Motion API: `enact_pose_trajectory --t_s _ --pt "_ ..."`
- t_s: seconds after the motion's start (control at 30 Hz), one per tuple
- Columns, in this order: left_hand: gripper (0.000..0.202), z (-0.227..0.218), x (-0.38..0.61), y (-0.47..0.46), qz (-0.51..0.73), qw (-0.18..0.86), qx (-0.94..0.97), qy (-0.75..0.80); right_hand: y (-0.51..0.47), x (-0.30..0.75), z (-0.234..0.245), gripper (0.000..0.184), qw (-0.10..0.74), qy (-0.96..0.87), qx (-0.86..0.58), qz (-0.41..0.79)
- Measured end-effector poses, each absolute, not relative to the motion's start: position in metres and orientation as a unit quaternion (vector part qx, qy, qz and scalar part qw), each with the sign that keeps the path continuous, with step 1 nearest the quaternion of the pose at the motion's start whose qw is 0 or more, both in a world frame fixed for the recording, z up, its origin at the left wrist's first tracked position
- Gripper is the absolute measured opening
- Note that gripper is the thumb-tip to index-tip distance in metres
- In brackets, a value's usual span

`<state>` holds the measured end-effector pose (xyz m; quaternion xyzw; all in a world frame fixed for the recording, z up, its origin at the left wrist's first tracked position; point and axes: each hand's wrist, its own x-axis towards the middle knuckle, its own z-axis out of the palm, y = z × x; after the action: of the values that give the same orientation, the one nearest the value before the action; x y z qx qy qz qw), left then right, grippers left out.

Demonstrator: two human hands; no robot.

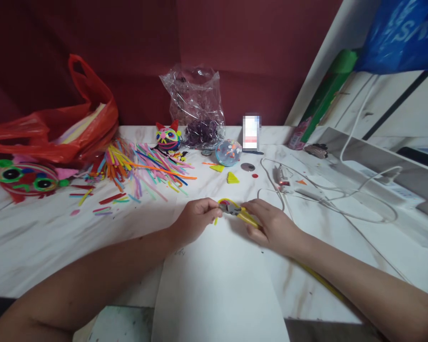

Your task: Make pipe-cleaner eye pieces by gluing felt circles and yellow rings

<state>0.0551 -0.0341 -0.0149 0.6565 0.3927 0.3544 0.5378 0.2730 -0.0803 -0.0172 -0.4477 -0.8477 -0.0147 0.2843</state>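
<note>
My left hand (196, 219) pinches the curled end of a yellow pipe cleaner (224, 204) over a white sheet of paper (217, 280). My right hand (271, 225) grips small yellow-handled pliers (237, 211), and their jaws sit at the pipe cleaner's bend between the two hands. The pipe cleaner's long tail (321, 280) runs under my right forearm toward the table's front edge.
Several coloured pipe-cleaner pieces (142, 168) lie scattered at the back left by a red plastic bag (67, 128). Two small decorated figures (168, 137) (24, 178), a clear bag (196, 109), a round dish (228, 152), yellow cut-outs (231, 178) and white cables (324, 194) are on the marble table (39, 237).
</note>
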Motion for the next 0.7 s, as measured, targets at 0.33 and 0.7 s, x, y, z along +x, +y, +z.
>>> enact_pose_trajectory --t_s 0.33,0.7 --pt "0.015 -0.011 0.054 -0.035 0.343 0.532 0.67 0.387 -0.081 0.275 -0.013 0.016 0.266 -0.865 -0.42 -0.067" --pt "0.017 -0.001 0.051 -0.035 0.293 0.536 0.679 0.407 -0.081 0.276 -0.009 0.017 0.255 -0.876 -0.393 -0.116"
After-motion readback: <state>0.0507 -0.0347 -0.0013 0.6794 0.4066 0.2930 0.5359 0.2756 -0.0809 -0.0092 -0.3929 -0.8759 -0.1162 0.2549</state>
